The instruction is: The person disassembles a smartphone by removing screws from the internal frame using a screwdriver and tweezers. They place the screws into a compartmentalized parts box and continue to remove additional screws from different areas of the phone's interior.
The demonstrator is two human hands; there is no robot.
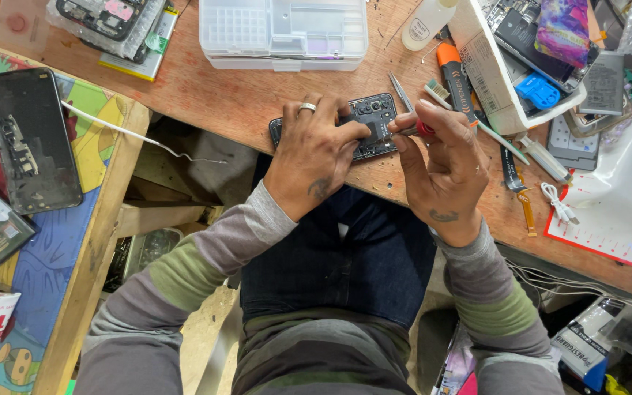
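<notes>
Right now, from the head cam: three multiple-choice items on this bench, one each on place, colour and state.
1. Where does the clear plastic organiser box sit?
A. on the desk beyond the phone
B. on the person's lap
C. on the floor

2. What colour is the handle of the tool in the right hand?
A. green
B. red
C. white

3. What state is the phone under the hands in?
A. sealed, screen lit
B. inside a box
C. back off, insides showing

Answers: 1 A, the box lies at the desk's far edge, past the phone. 2 B, a red grip shows between the fingers. 3 C, the camera module and inner parts are bare while the left hand presses it down.
</notes>
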